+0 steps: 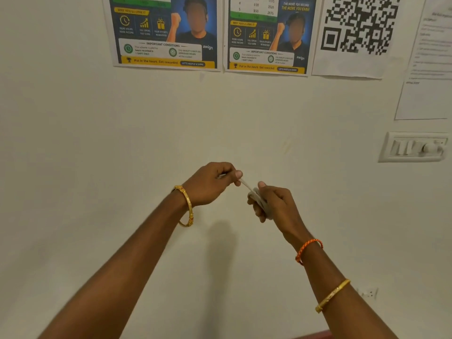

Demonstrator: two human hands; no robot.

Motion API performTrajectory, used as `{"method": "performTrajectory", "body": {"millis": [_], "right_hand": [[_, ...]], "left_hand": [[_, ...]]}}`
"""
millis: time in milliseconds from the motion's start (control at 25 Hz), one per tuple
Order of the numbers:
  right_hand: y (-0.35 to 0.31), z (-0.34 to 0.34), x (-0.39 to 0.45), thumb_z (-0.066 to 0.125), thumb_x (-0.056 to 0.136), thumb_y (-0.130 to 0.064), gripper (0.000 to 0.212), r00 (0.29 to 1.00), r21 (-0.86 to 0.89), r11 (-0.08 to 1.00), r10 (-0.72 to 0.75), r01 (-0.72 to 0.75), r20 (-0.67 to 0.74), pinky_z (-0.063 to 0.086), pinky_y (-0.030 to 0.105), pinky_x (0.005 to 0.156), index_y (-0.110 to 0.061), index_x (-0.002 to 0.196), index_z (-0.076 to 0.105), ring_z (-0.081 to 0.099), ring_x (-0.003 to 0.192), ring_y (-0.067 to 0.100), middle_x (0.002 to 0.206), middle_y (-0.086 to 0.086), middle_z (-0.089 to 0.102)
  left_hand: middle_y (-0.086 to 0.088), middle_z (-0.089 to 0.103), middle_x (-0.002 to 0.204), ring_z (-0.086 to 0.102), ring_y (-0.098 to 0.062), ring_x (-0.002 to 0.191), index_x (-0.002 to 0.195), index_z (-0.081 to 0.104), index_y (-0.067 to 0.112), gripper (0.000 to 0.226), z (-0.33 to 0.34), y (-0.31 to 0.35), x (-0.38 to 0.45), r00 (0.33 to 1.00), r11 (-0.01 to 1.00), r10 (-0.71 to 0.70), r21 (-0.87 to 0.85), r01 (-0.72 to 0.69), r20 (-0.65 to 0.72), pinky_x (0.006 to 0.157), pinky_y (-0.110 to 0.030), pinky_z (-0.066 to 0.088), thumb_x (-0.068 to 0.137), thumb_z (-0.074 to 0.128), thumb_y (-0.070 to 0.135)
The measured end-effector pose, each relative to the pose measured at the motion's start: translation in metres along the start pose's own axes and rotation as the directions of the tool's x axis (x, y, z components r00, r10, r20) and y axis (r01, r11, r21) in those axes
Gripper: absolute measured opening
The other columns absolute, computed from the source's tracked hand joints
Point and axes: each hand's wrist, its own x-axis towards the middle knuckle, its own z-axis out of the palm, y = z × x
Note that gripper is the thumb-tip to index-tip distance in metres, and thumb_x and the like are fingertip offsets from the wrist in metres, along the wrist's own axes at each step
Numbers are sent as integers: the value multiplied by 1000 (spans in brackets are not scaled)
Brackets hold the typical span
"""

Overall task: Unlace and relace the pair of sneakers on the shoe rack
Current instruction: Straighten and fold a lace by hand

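Head view: your left hand (pixel 210 183) pinches one end of a white lace (pixel 245 185); your right hand (pixel 272 204) grips the bundled rest, raised before the wall (pixel 97 143). One lace looks out; sneakers and rack unseen, so relacing seems left.

The wall (pixel 97 143) is plain cream. At twelve o'clock hang blue-and-yellow posters (pixel 166 33); at one o'clock, a black-and-white checkered code sheet (pixel 359 25). The lace (pixel 259 199) is pale grey. Gold bangles (pixel 187 206) circle both wrists; an orange braided thread (pixel 307 248) sits at four o'clock.
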Motion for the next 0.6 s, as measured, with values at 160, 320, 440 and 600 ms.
{"method": "performTrajectory", "body": {"millis": [160, 320, 440, 600], "right_hand": [[-6, 4, -8, 41, 94, -41, 55, 986, 357, 919, 144, -166, 88, 25, 25, 44, -4, 58, 57, 29, 36, 12, 39, 1, 36], [5, 12, -12, 56, 77, -39, 42, 965, 654, 711, 219, -258, 142, 23, 20, 36, -6, 51, 54, 25, 29, 7, 33, -4, 30], [21, 14, -19, 56, 77, -36, 38, 955, 738, 616, 263, -274, 135, 24, 17, 32, -8, 55, 44, 25, 27, 5, 32, -5, 29], [48, 10, -33, 58, 79, -34, 41, 925, 759, 557, 348, -337, 155, 24, 15, 31, -8, 49, 51, 25, 26, 5, 31, -6, 30]], "left_hand": [[7, 58, 75, 52, -6, 64, 78, 62, 20, 22, 31, -15, -9, 995, 961, -72, -272, 53, -63, 60, -14, 43, 93, 53, 33], [-2, 68, 89, 64, -12, 82, 95, 68, 14, 22, 77, -28, -25, 960, 744, -274, -646, 170, -63, 76, -29, 52, 91, 57, 32], [-5, 71, 92, 66, -13, 84, 101, 70, 11, 25, 105, -31, -36, 918, 582, -397, -780, 229, -27, 73, -27, 54, 92, 57, 29], [-6, 69, 92, 64, -15, 82, 104, 68, 10, 23, 132, -41, -46, 893, 470, -445, -830, 301, 72, 70, -24, 54, 95, 52, 24]]}}
